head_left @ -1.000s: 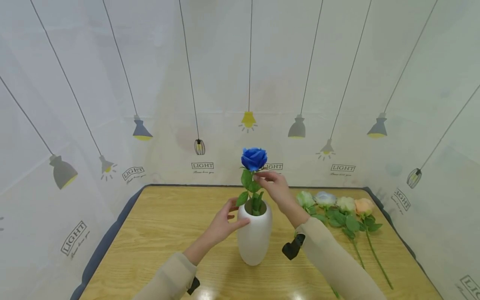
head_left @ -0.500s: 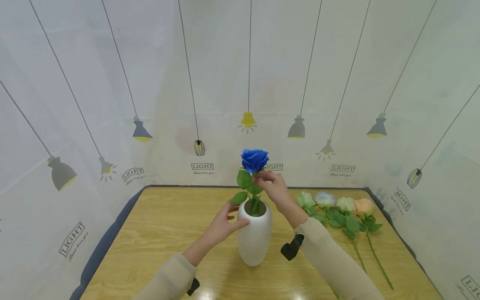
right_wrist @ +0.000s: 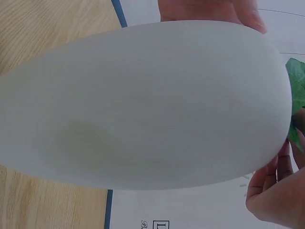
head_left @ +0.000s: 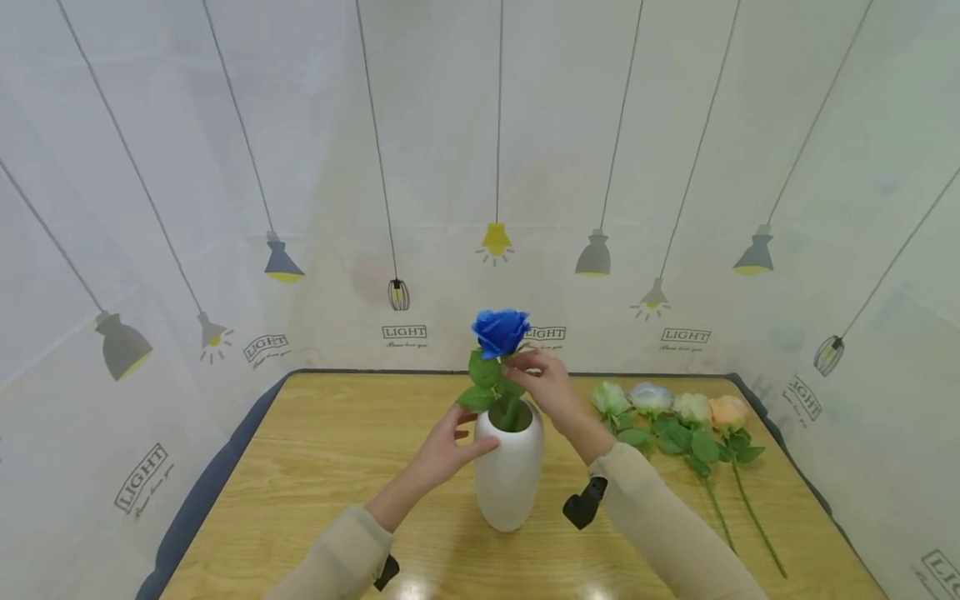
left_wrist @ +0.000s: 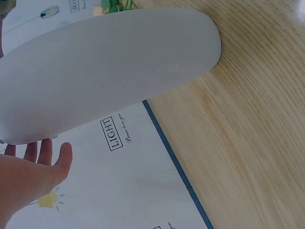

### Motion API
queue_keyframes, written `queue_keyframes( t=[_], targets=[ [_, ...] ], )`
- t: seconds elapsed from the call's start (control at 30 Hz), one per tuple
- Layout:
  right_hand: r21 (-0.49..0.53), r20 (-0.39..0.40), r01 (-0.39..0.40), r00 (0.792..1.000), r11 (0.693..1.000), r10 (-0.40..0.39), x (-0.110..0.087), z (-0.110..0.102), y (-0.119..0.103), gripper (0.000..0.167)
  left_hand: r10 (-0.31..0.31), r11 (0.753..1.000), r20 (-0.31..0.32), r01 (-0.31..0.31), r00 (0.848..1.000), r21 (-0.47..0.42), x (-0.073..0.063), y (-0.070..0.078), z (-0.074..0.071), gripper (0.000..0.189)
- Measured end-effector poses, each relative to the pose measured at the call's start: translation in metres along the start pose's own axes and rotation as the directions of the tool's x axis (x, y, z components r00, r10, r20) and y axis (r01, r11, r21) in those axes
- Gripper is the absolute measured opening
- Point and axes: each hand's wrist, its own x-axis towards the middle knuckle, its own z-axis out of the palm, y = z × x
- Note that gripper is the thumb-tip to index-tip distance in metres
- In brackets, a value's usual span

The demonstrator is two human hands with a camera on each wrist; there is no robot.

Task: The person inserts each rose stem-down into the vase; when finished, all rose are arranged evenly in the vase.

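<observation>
A white vase point(head_left: 510, 482) stands upright on the wooden table. My left hand point(head_left: 441, 448) holds it near the mouth, thumb on the front and fingers round the far left side. A blue artificial rose point(head_left: 500, 333) rises from the vase, its lower stem inside the opening. My right hand point(head_left: 550, 385) pinches the stem between thumb and fingers just below the bloom. Leaves point(head_left: 477, 398) spread to the left, over my left fingertips. In the right wrist view the vase point(right_wrist: 152, 105) hides much of the scene, with a green leaf point(right_wrist: 296, 86) beyond its rim.
To the right on the table point(head_left: 337, 467) lie several artificial flowers: a green-white one point(head_left: 611, 400), a pale blue one point(head_left: 651, 397), a cream one point(head_left: 692, 408) and a peach one point(head_left: 729, 412), stems toward the front. A lamp-printed backdrop point(head_left: 442, 167) surrounds the table.
The blue rose has sunk a little and shifted slightly left, tilting that way, with my right hand moving down alongside it. My left hand and the vase have stayed put.
</observation>
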Motion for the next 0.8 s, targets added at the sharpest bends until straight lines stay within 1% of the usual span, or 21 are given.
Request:
queue_keyframes(
  t=[0.17,0.23,0.33,0.4,0.5,0.57,0.63,0.73,0.8],
  targets=[
    [-0.047,0.037,-0.020,0.999,0.999,0.022,-0.004,-0.001,0.007,0.017,0.028,1.000,0.001,-0.028,1.000,-0.013,-0.007,0.021,-0.002,0.061],
    [-0.047,0.045,-0.027,0.999,0.999,0.029,-0.006,-0.001,0.009,0.017,0.033,0.999,0.002,-0.033,0.999,-0.007,-0.010,0.028,-0.003,0.060],
    [-0.021,0.048,-0.029,0.998,0.999,0.030,-0.008,-0.002,0.009,0.019,0.023,1.000,0.001,-0.023,1.000,-0.008,-0.010,0.031,-0.003,0.059],
    [-0.015,0.047,-0.030,0.998,0.999,0.031,-0.011,-0.002,0.004,0.019,0.027,1.000,0.000,-0.027,1.000,-0.007,-0.010,0.031,-0.003,0.060],
    [-0.026,0.038,-0.044,0.998,0.999,0.045,-0.017,-0.002,-0.009,0.020,0.027,1.000,-0.001,-0.027,1.000,-0.012,-0.010,0.030,-0.003,0.060],
    [-0.028,0.036,-0.051,0.998,0.998,0.052,-0.018,-0.002,-0.010,0.021,0.030,0.999,0.000,-0.030,1.000,-0.015,-0.009,0.029,-0.003,0.060],
    [-0.019,0.037,-0.047,0.998,0.999,0.048,-0.017,-0.004,-0.002,0.024,0.044,0.999,0.002,-0.044,0.999,-0.017,-0.009,0.028,-0.003,0.059],
    [0.007,0.051,-0.030,0.998,1.000,0.029,-0.013,-0.009,0.016,0.027,0.044,0.999,0.006,-0.044,0.999,-0.019,-0.004,0.017,-0.002,0.059],
    [0.016,0.053,-0.029,0.998,0.999,0.028,-0.013,-0.013,0.022,0.028,0.046,0.999,0.005,-0.046,0.999,-0.017,-0.003,0.013,-0.001,0.059]
  ],
)
